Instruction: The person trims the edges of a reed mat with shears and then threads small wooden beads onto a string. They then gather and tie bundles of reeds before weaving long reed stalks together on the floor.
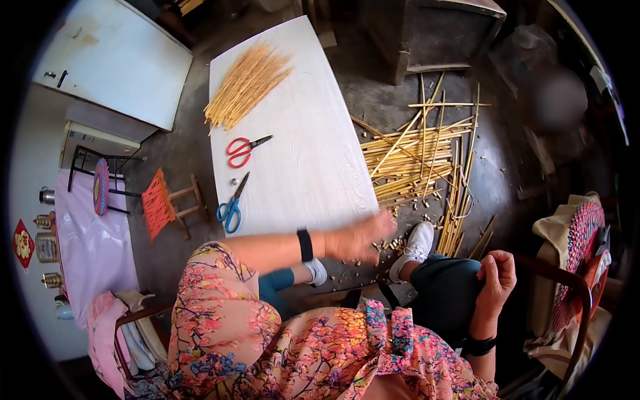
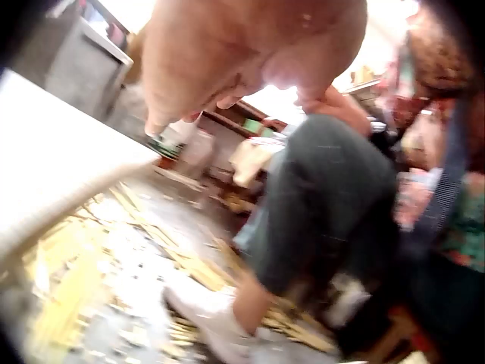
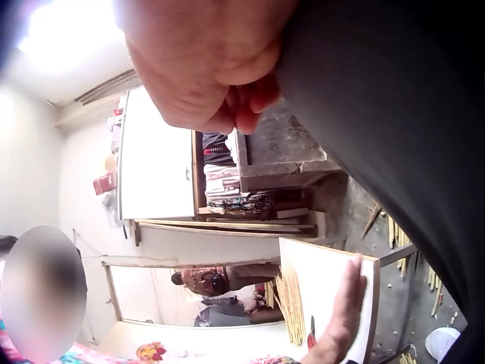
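My left hand [image 1: 363,238] is at the near right corner of the white table [image 1: 300,160], blurred in the head view; the right wrist view shows its fingers [image 3: 350,292] straight. Nothing shows in it. My right hand [image 1: 497,277], fingers loosely curled and holding nothing visible, is beside my right knee [image 1: 447,287]. On the tabletop lie a bundle of thin dry stalks [image 1: 247,83], red-handled scissors [image 1: 240,152], blue-handled scissors [image 1: 230,215] and a small shiny object [image 1: 234,181].
Yellow stalks [image 1: 413,160] and short cut pieces [image 1: 400,243] litter the floor right of the table, near my white shoe [image 1: 419,243]. An orange woven stool [image 1: 160,203] stands left. At the right is a chair [image 1: 567,273] with a round woven mat.
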Available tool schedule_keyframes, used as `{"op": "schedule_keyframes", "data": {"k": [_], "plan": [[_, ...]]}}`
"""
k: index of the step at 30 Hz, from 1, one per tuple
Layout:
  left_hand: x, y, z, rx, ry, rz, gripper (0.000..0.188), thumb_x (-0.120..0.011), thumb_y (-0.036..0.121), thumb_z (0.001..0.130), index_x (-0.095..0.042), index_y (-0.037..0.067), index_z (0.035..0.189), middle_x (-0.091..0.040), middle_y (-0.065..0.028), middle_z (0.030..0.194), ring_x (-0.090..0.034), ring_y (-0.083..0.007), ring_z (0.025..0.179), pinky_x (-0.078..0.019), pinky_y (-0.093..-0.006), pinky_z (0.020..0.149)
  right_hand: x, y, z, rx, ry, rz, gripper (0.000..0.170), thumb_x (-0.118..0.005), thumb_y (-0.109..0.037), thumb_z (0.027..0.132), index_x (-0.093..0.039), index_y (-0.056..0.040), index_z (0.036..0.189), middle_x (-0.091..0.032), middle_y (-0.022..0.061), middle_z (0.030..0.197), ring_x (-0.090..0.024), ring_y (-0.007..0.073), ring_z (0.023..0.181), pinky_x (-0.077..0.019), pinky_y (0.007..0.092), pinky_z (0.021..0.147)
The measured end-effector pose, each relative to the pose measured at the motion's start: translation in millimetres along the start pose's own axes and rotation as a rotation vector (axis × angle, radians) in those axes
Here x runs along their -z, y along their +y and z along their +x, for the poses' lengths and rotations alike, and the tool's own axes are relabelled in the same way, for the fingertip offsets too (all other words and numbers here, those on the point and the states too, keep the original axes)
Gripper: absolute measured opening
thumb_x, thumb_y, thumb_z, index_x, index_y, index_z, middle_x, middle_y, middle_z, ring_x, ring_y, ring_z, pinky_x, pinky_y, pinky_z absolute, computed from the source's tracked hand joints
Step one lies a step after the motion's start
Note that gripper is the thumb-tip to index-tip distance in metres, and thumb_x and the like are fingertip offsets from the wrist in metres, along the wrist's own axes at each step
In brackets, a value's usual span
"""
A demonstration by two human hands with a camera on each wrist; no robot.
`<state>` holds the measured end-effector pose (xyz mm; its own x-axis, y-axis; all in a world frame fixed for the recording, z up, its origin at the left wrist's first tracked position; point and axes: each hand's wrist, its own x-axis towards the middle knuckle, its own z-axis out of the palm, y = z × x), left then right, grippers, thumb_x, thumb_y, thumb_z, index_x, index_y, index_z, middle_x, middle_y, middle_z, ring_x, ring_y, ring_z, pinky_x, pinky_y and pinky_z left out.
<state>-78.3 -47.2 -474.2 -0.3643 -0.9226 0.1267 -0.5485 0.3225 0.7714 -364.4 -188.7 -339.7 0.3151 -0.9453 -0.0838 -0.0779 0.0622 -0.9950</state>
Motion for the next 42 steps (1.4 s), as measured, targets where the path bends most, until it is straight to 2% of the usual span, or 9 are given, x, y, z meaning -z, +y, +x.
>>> {"op": "schedule_keyframes", "data": {"k": [9,17,19,21,22,23,25,33,42], "plan": [[214.7,-156.9,-9.7,1.127,0.395,0.197,0.086,-0.048,0.053,0.083,-0.016,-0.007,0.136,-0.013,-0.0266,0.142,-0.008,-0.0348,0.134,-0.0117,-0.0385,0.109,-6.2,-6.1,2.9,0.001,0.012,-0.101,0.003,-0.055,-0.003,0.085,-0.053,-0.0035,0.083,-0.050,-0.0010,0.067,-0.043,0.0037,0.054,-0.0336,0.0162,0.050],[89.8,-51.0,6.4,0.639,-0.174,0.207,0.097,-0.055,0.059,0.076,-0.016,-0.009,0.135,-0.013,-0.0344,0.138,-0.010,-0.0453,0.131,-0.0130,-0.0438,0.108,-0.6,-4.4,6.8,-0.029,-0.036,-0.136,0.004,-0.057,-0.005,0.084,-0.055,-0.0023,0.082,-0.050,-0.0015,0.068,-0.045,0.0042,0.056,-0.0360,0.0172,0.050],[56.3,7.8,-4.6,0.418,-0.321,-0.044,0.089,-0.056,0.052,0.080,-0.017,-0.004,0.136,-0.034,-0.0296,0.131,-0.032,-0.0352,0.126,-0.0240,-0.0394,0.105,-4.4,-6.7,6.5,0.000,-0.048,-0.139,0.004,-0.058,-0.005,0.083,-0.056,-0.0016,0.084,-0.052,-0.0008,0.070,-0.048,0.0052,0.059,-0.0383,0.0184,0.051],[36.3,62.4,-3.6,0.742,-0.710,-0.833,0.068,-0.055,0.033,0.087,-0.023,-0.001,0.137,-0.046,-0.0155,0.128,-0.048,-0.0206,0.113,-0.0362,-0.0290,0.095,-3.1,-12.3,3.0,0.076,-0.032,-0.254,0.006,-0.060,-0.006,0.081,-0.058,-0.0012,0.084,-0.053,0.0012,0.069,-0.049,0.0066,0.060,-0.0410,0.0212,0.053],[10.1,60.5,-28.7,0.311,-0.539,-0.473,0.055,-0.054,0.033,0.087,-0.039,0.003,0.130,-0.059,-0.0164,0.108,-0.058,-0.0254,0.097,-0.0442,-0.0335,0.084,-0.4,0.7,4.2,0.186,-0.002,-0.286,0.007,-0.060,-0.008,0.081,-0.057,-0.0019,0.084,-0.053,0.0032,0.067,-0.048,0.0077,0.058,-0.0415,0.0227,0.052],[34.3,107.3,-5.2,0.513,-0.705,-0.430,0.051,-0.057,0.028,0.085,-0.043,0.006,0.129,-0.055,-0.0136,0.119,-0.052,-0.0221,0.111,-0.0381,-0.0317,0.094,1.3,3.5,2.8,0.161,0.007,-0.225,0.006,-0.060,-0.008,0.081,-0.057,-0.0029,0.084,-0.054,0.0042,0.066,-0.049,0.0091,0.057,-0.0422,0.0239,0.053],[25.3,113.2,-18.9,0.310,-0.492,-0.292,0.050,-0.059,0.028,0.082,-0.047,0.006,0.124,-0.047,-0.0196,0.126,-0.036,-0.0331,0.125,-0.0329,-0.0370,0.099,4.4,16.7,5.0,0.202,0.006,-0.112,0.005,-0.059,-0.007,0.081,-0.056,-0.0036,0.082,-0.052,0.0027,0.063,-0.049,0.0091,0.054,-0.0416,0.0255,0.050],[-0.8,145.3,-114.9,0.722,-0.521,0.280,0.052,-0.060,0.029,0.078,-0.046,0.008,0.123,-0.041,-0.0213,0.127,-0.032,-0.0391,0.124,-0.0266,-0.0530,0.099,20.1,18.6,-17.0,0.443,0.091,-0.153,0.005,-0.058,-0.006,0.083,-0.056,-0.0019,0.084,-0.055,0.0006,0.069,-0.051,0.0056,0.056,-0.0425,0.0216,0.051],[-4.5,138.9,-235.8,1.023,-0.565,0.458,0.056,-0.063,0.034,0.075,-0.045,0.016,0.126,-0.036,-0.0186,0.133,-0.027,-0.0366,0.128,-0.0210,-0.0642,0.095,137.8,140.7,-151.1,-0.271,0.142,-0.283,0.011,-0.056,-0.012,0.082,-0.057,-0.0020,0.077,-0.054,0.0020,0.059,-0.052,0.0082,0.051,-0.0422,0.0233,0.046]]}}
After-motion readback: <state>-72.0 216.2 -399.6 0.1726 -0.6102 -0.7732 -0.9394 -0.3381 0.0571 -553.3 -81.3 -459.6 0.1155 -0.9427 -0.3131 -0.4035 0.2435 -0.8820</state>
